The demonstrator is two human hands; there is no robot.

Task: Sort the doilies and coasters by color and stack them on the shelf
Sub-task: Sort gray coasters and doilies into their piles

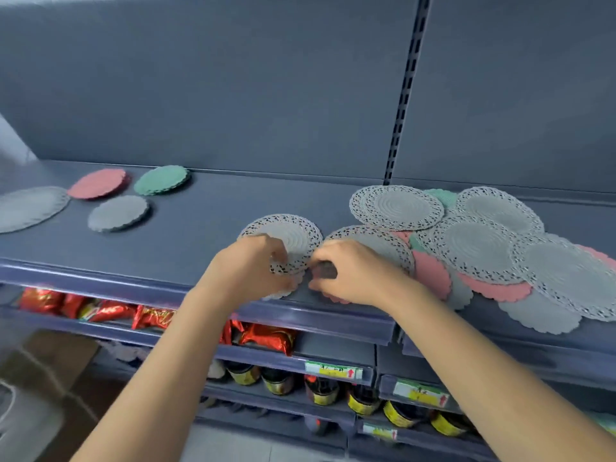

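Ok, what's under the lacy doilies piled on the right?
Pink coasters, green coasters and grey coasters stick out beneath the doilies. Any fully covered ones cannot be seen.

No word or number can be read with certainty. Three price tags are fixed to the front edges of the lower shelves (186, 343): the first tag (333, 371) sits under the red packets (266, 338), the second tag (420, 394) to its right, and the third tag (380, 431) lower down. Each is printed in green, white and yellow, and a red upward arrow is seen at its right end; the dark characters are too blurred to be made out. Gold print is carried on the red packets, but it is smeared beyond reading. Yellow labels are borne by the dark jars (361, 403) — their lettering is too small to be told.
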